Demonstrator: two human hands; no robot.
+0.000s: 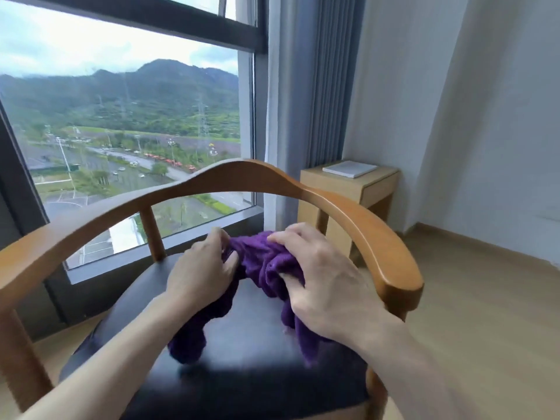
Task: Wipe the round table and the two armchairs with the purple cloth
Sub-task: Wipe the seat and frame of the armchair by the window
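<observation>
A wooden armchair (357,213) with a curved back rail and a dark padded seat (248,386) fills the lower half of the head view. Above the seat, both hands hold the bunched purple cloth (260,262). My left hand (203,268) grips its left part, fingers curled into the folds. My right hand (321,277) grips its right part from above, thumb tucked under. Loose ends of the cloth hang down onto the seat. No round table or second armchair is in view.
A large window (127,122) stands right behind the chair, with grey-blue curtains (309,86) at its right. A small wooden side table (372,189) with a white pad (350,168) sits in the corner. Wood floor (485,298) stretches to the right.
</observation>
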